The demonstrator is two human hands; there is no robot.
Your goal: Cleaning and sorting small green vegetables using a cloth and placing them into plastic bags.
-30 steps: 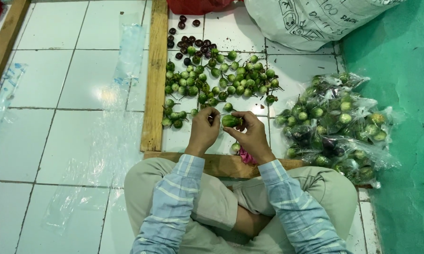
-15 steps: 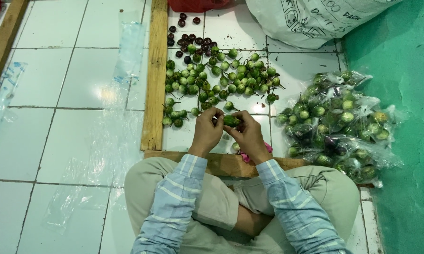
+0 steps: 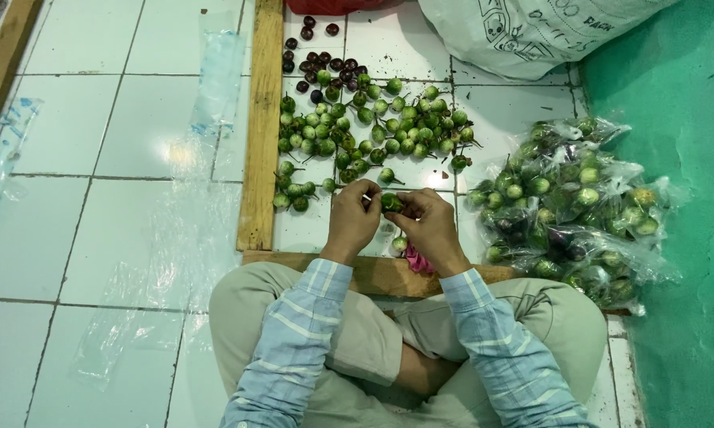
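Two hands: left hand [image 3: 353, 218] and right hand [image 3: 431, 224] meet over the tile, fingers of both pinched round one small green eggplant [image 3: 390, 202] held between them, just above the floor.
Change since 1 s ago: hardly any; hands sat slightly further right and lower in view then, the fruit already between them. Same pinch, same fruit, so the handling of this one piece is ongoing, not a fresh pick.
Left hand state: closed on the fruit's left side, fingertips curled in.
Right hand state: closed on the fruit's right side, thumb on top; whether it pulls at the stem I cannot tell.
Loose pile [image 3: 373, 131]: green round eggplants spread on the white tile just beyond the hands, unchanged across the three views.
Dark fruits [image 3: 317, 63]: a small purple-brown cluster at the far end of the pile, apart from the green ones.
Filled bags [image 3: 571, 206]: clear plastic bags of the same fruit heaped to the right, against the green wall.
Wooden frame [image 3: 262, 119]: a plank to the left of the pile, another across the front just past the knees.
Pink item [image 3: 419, 260]: under the right wrist, on the near plank; kind unclear.
White sack [image 3: 523, 32]: top right, beyond the pile.
Empty bags [image 3: 175, 254]: flat clear plastic on the tile, well to the left.
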